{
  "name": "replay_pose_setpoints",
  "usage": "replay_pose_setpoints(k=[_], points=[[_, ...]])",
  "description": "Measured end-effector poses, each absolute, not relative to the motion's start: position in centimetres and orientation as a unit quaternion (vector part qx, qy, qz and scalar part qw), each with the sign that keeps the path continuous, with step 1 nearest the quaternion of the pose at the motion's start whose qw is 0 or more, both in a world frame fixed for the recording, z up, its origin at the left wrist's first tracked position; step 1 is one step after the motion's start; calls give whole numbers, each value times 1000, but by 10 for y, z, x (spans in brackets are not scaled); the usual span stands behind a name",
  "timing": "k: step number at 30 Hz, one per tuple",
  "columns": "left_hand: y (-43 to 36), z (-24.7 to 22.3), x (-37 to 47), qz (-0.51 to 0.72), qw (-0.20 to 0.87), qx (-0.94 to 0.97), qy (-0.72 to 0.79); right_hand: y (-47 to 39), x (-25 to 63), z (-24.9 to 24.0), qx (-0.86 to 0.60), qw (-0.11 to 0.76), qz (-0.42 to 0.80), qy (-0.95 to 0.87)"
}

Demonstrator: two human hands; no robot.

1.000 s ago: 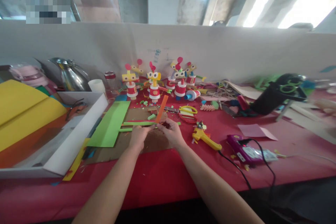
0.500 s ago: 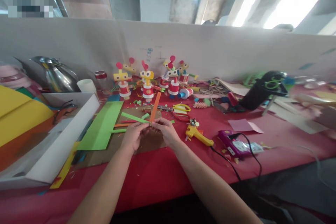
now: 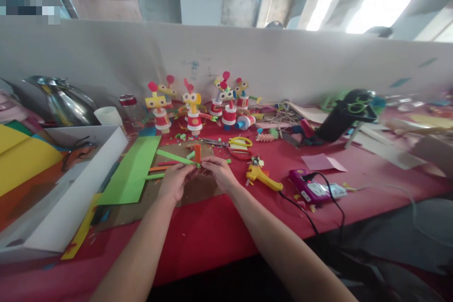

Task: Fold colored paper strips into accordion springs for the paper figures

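Paper strips (image 3: 173, 156), green and orange, pinched by nearly closed left hand (image 3: 176, 180) and right hand (image 3: 219, 173), wall writing (image 3: 194, 69) illegible

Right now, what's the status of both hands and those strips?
Left hand and right hand pinching green strip and orange strip where they meet. Yellow glue gun lies apart, to the right.

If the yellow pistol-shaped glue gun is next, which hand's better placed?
Right, probably: the right hand is nearer the yellow pistol-shaped glue gun, which lies on that side. The left hand is farther away, at the narrow green paper strip.
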State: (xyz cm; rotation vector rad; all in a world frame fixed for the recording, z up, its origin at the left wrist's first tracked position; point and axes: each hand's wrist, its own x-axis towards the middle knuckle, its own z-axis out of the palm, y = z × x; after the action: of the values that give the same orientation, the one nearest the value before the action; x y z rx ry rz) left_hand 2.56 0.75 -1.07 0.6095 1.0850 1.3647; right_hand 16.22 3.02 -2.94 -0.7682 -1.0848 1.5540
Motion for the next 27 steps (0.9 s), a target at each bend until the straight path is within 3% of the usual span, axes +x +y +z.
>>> replay_pose_setpoints(k=[9, 21, 27], points=[[4, -17, 27, 569, 571, 302, 509, 30, 161, -32, -350, 507, 636, -464], [6, -16, 28, 577, 625, 270, 451, 32, 156, -35, -354, 544, 583, -489], [5, -18, 27, 563, 618, 273, 476, 31, 159, -32, -319, 537, 637, -452]])
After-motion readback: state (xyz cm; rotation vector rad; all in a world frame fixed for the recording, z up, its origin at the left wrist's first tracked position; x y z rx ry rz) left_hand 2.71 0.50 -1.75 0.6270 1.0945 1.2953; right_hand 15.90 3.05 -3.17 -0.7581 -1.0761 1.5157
